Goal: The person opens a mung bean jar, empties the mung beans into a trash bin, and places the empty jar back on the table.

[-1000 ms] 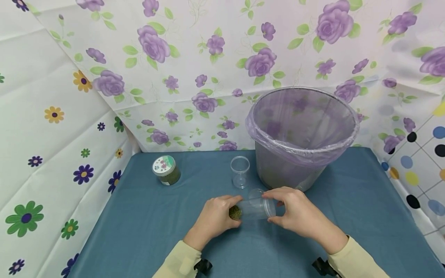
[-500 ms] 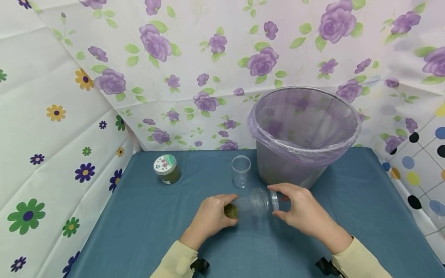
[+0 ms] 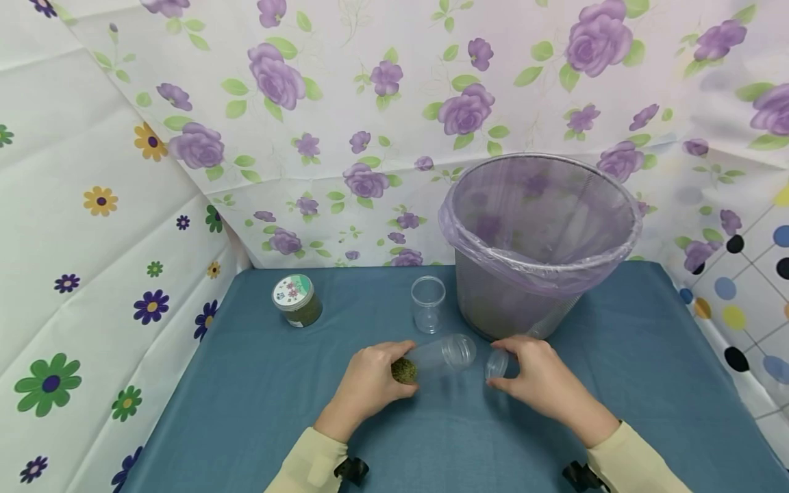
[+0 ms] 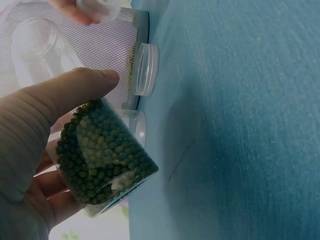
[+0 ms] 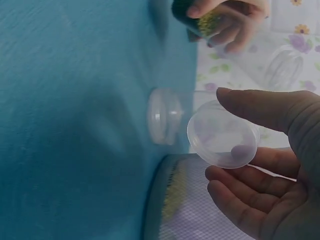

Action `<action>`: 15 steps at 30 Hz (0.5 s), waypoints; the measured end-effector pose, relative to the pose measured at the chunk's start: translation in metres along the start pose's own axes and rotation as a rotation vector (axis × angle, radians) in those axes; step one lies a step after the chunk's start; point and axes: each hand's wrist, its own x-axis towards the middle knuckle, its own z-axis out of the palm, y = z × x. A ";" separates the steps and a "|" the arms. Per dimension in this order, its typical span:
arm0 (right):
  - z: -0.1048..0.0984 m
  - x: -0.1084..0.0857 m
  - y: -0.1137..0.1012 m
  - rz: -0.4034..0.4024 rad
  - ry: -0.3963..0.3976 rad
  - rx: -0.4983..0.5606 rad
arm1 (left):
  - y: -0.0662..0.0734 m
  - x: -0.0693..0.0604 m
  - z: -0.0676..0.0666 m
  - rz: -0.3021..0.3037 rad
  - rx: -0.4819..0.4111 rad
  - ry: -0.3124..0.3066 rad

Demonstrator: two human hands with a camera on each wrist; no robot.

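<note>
My left hand (image 3: 368, 385) grips a clear plastic jar (image 3: 433, 357) near its base, holding it tilted with its uncovered mouth toward the right. Green mung beans (image 4: 107, 155) fill the jar's lower end. Just right of the mouth, my right hand (image 3: 535, 374) pinches a clear round lid (image 5: 223, 136) between thumb and fingers, apart from the jar. Another clear lid (image 4: 146, 69) lies on the table, mostly hidden behind the jar in the head view. Beyond it stands an uncovered clear jar (image 3: 428, 306) with no beans visible inside.
A lidded jar (image 3: 296, 301) with a flowered label and dark green contents stands at the back left. A large mesh bin (image 3: 511, 301) with a purple liner stands behind my right hand. Floral sheets back the blue-covered table (image 3: 259, 411).
The lid has come off the held jar and moved right in my right hand, turning to show its round face. My left hand has drawn slightly left and tipped the jar's mouth up.
</note>
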 end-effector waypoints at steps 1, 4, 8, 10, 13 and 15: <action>0.002 0.000 0.002 0.006 -0.003 0.001 | 0.000 0.000 0.000 -0.002 0.000 -0.001; 0.009 0.001 0.008 0.029 0.004 0.012 | -0.001 0.000 0.000 -0.005 0.001 -0.003; 0.016 0.004 0.013 0.053 0.018 0.030 | -0.001 0.000 -0.001 -0.008 -0.003 0.001; 0.018 0.006 0.016 0.061 0.019 0.033 | -0.001 0.000 -0.001 -0.005 -0.002 0.004; 0.022 0.008 0.020 0.065 0.016 0.025 | -0.001 0.001 -0.001 0.001 0.002 0.008; 0.023 0.009 0.023 0.065 0.013 0.020 | -0.001 0.001 -0.001 0.005 0.001 0.010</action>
